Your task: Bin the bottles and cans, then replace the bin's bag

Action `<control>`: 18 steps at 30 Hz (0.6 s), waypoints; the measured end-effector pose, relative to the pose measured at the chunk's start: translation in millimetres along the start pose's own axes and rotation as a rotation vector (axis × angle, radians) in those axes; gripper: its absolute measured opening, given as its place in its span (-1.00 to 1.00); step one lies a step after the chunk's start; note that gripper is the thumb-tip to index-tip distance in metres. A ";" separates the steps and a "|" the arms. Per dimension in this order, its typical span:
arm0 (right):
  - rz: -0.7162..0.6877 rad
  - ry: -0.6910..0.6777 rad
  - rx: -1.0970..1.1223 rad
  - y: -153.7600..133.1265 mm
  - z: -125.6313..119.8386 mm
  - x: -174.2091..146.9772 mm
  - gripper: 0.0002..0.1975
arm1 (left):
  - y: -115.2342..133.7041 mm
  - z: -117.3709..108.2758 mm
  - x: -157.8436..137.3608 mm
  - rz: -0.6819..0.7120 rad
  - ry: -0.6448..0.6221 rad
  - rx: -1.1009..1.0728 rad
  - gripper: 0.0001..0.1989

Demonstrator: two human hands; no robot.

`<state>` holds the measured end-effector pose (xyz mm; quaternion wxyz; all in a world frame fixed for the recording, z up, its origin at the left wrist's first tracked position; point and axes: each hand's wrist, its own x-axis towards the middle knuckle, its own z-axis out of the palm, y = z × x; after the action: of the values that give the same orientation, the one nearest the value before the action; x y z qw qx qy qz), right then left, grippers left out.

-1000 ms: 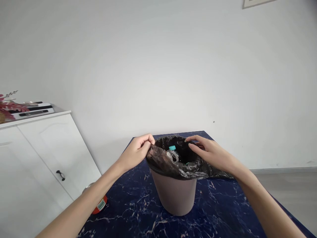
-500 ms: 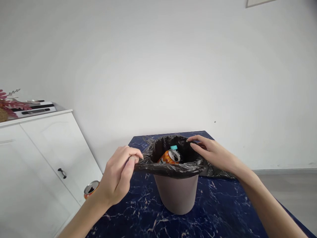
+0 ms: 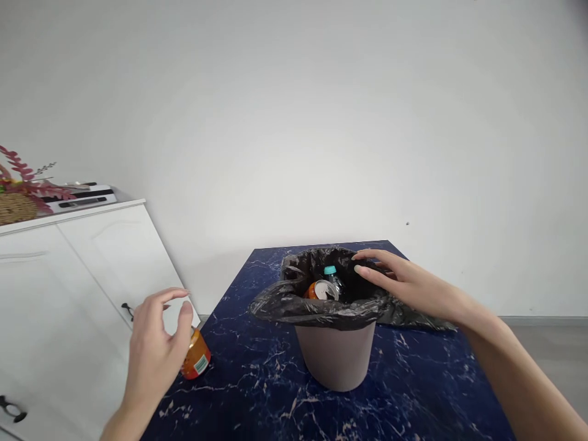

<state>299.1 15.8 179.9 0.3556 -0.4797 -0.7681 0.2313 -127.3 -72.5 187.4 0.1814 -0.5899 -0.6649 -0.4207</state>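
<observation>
Left hand (image 3: 151, 343) has moved from the bag (image 3: 298, 309) to one can (image 3: 197, 356) at the worktop's (image 3: 261, 367) left edge; right hand (image 3: 408, 285) overhangs one bin (image 3: 337, 358) containing a second can (image 3: 325, 289), one bottle (image 3: 331, 270). Both hands' fingers (image 3: 160, 299) parted, nothing clamped.

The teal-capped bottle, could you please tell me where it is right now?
In the head view, right of centre, the teal-capped bottle is inside the bin, behind an orange can and left of the right hand.

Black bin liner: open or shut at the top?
Open: the black bin liner gapes at the top of the bin, with an orange can and a teal-capped bottle visible inside.
</observation>
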 end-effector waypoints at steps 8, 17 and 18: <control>-0.113 -0.153 -0.010 -5.1 -6.8 -11.1 -0.38 | -89.2 30.8 -9.5 -0.207 -0.460 0.312 0.01; -0.124 -0.248 -0.029 -0.2 -12.5 -13.6 -0.17 | -61.0 13.6 -13.7 -0.197 -0.379 0.233 -0.32; -0.129 -0.252 -0.026 0.3 -12.6 -13.4 -0.17 | -39.0 4.1 -8.6 -0.144 -0.253 0.207 -0.30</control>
<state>312.7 4.0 183.3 0.2642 -0.4010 -0.8389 0.2563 -160.8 -72.8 165.2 0.1255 -0.5673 -0.7626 -0.2842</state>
